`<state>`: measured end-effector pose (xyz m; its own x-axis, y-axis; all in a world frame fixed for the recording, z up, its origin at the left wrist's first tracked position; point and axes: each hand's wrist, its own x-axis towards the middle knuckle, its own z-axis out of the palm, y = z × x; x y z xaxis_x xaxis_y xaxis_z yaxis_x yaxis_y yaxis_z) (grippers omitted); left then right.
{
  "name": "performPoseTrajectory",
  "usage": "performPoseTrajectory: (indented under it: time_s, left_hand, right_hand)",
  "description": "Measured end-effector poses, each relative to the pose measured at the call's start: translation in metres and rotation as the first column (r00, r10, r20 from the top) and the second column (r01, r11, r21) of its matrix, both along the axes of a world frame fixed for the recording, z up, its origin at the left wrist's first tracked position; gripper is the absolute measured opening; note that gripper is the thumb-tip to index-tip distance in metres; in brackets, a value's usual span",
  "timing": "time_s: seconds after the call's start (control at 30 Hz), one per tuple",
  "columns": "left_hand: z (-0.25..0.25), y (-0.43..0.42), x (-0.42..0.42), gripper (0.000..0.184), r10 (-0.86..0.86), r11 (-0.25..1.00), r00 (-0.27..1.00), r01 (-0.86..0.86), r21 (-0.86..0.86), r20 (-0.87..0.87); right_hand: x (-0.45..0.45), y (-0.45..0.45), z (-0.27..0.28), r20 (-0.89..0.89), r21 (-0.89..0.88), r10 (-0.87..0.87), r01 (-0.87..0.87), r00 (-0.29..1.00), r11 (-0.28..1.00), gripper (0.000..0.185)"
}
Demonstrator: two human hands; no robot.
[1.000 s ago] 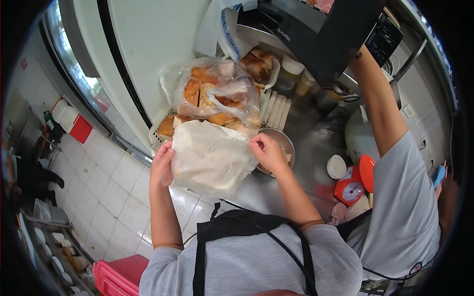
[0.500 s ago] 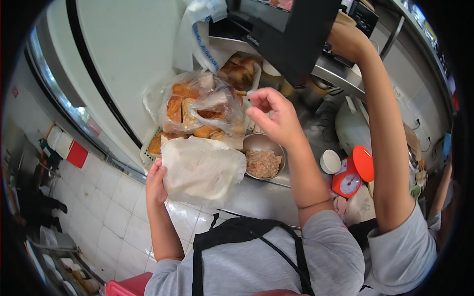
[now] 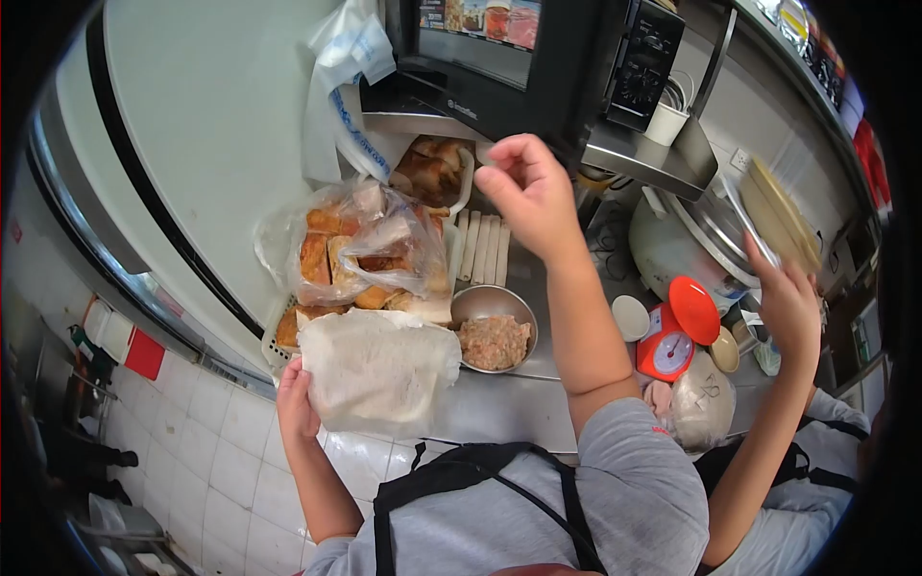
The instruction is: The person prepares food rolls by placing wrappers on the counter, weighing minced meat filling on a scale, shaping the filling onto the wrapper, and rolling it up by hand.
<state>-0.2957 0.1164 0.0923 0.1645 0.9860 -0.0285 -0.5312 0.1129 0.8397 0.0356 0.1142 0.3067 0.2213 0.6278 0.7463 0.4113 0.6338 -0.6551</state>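
A thin whitish sheet [image 3: 376, 376] hangs flat in front of the counter's edge, with my left hand [image 3: 296, 396] pinching its left side. My right hand [image 3: 528, 192] is raised above the counter, fingers curled and apart, nothing visible in it. Below it, a metal bowl [image 3: 492, 300] holds minced meat [image 3: 495, 343]. Several pale rolls [image 3: 483, 248] lie side by side behind the bowl. Behind the sheet, a clear plastic bag [image 3: 432, 252] with browned chunks [image 3: 315, 257] rests on a basket [image 3: 277, 336].
A black microwave [image 3: 557, 86] stands at the back. To the right are a red scale [image 3: 665, 353], a white cup [image 3: 630, 318] and a large pot [image 3: 663, 240]. A co-worker's hand [image 3: 788, 298] holds a large pale lid or tray [image 3: 780, 216] at the right.
My right hand has let go of the sheet's right side and risen above the counter. The co-worker's arm has moved from the microwave to the right, now with a pale object in hand.
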Motion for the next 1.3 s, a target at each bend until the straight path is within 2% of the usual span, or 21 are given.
performPoseTrajectory:
  time_s: [0.13, 0.27, 0.43, 0.57, 0.67, 0.77, 0.87, 0.9, 0.93, 0.97, 1.0, 1.03, 1.07, 1.1, 1.13, 1.17, 1.2, 1.27, 1.3]
  left_hand:
    - [0.001, 0.000, 0.001, 0.023, -0.005, 1.000, 1.000, 0.005, 0.007, -0.005]
    - [0.000, 0.000, 0.000, 0.024, -0.010, 1.000, 1.000, 0.011, 0.018, -0.018]
    - [0.003, -0.001, 0.003, 0.020, 0.005, 1.000, 1.000, -0.005, 0.008, -0.016]
    - [0.004, -0.002, 0.003, 0.019, 0.017, 1.000, 1.000, -0.018, -0.018, -0.016]
    - [0.002, 0.000, 0.002, 0.026, 0.001, 1.000, 0.999, 0.001, 0.029, -0.049]
    - [0.002, 0.000, 0.003, 0.027, 0.019, 0.999, 0.997, -0.017, 0.031, -0.076]
    - [0.001, -0.001, 0.006, 0.022, 0.066, 0.998, 0.991, -0.065, 0.008, -0.117]
    - [0.003, -0.005, 0.007, 0.024, 0.065, 0.998, 0.990, -0.065, -0.001, -0.125]
    - [0.007, -0.007, 0.010, 0.025, 0.061, 0.998, 0.989, -0.063, -0.008, -0.135]
    - [0.012, -0.008, 0.014, 0.027, 0.051, 0.999, 0.988, -0.053, -0.008, -0.143]
    - [0.021, -0.014, 0.022, 0.029, 0.016, 1.000, 0.989, -0.013, 0.022, -0.148]
    - [0.034, -0.025, 0.035, 0.030, -0.031, 0.998, 0.988, 0.039, 0.053, -0.151]
    - [0.045, -0.032, 0.048, 0.032, -0.088, 0.991, 0.984, 0.102, 0.082, -0.156]
    - [0.048, -0.037, 0.055, 0.035, -0.187, 0.972, 0.969, 0.206, 0.112, -0.163]
    - [0.056, -0.044, 0.070, 0.035, -0.274, 0.943, 0.942, 0.303, 0.141, -0.191]
    - [0.067, -0.056, 0.086, 0.034, -0.355, 0.904, 0.908, 0.394, 0.165, -0.222]
    - [0.074, -0.065, 0.101, 0.033, -0.426, 0.860, 0.868, 0.476, 0.184, -0.253]
    - [0.079, -0.078, 0.129, 0.029, -0.601, 0.708, 0.713, 0.685, 0.174, -0.361]
    - [0.085, -0.090, 0.145, 0.028, -0.652, 0.642, 0.640, 0.752, 0.154, -0.407]
  right_hand:
    - [0.040, 0.014, 0.016, -0.221, -0.097, 0.043, -0.066, 0.974, 0.993, 0.014]
    - [0.081, 0.038, 0.040, -0.350, -0.202, -0.015, -0.060, 0.937, 0.978, 0.022]
    - [0.130, 0.082, 0.060, -0.254, -0.369, -0.220, 0.116, 0.942, 0.922, 0.032]
    - [0.164, 0.107, 0.064, -0.249, -0.413, -0.300, 0.179, 0.921, 0.893, 0.041]
    - [0.181, 0.115, 0.067, -0.295, -0.442, -0.261, 0.112, 0.919, 0.890, 0.043]
    - [0.185, 0.122, 0.066, -0.226, -0.418, -0.270, 0.157, 0.936, 0.895, 0.043]
    - [0.188, 0.122, 0.059, -0.213, -0.357, -0.165, 0.081, 0.963, 0.931, 0.040]
    - [0.189, 0.119, 0.057, -0.252, -0.294, -0.030, -0.046, 0.967, 0.955, 0.038]
    - [0.177, 0.112, 0.055, -0.315, -0.209, -0.008, -0.062, 0.949, 0.976, 0.034]
    - [0.161, 0.097, 0.054, -0.372, -0.112, 0.110, -0.162, 0.922, 0.980, 0.032]
    - [0.143, 0.075, 0.048, -0.297, -0.048, 0.291, -0.319, 0.909, 0.947, 0.030]
    - [0.124, 0.054, 0.037, -0.154, -0.090, 0.414, -0.430, 0.897, 0.898, 0.036]
    - [0.097, 0.025, 0.026, 0.044, -0.195, 0.465, -0.449, 0.884, 0.872, 0.046]
    - [0.082, 0.005, 0.003, 0.084, -0.303, 0.611, -0.564, 0.787, 0.768, 0.063]
    - [0.060, -0.021, -0.008, 0.361, -0.230, 0.565, -0.516, 0.742, 0.825, 0.086]
    - [0.047, -0.037, -0.030, 0.576, -0.220, 0.429, -0.374, 0.695, 0.901, 0.105]
    - [0.039, -0.057, -0.050, 0.579, -0.314, 0.473, -0.354, 0.664, 0.881, 0.111]
    - [0.033, -0.101, -0.068, 0.576, -0.481, 0.491, -0.215, 0.654, 0.850, 0.109]
    - [0.035, -0.120, -0.080, 0.598, -0.486, 0.450, -0.147, 0.663, 0.862, 0.097]
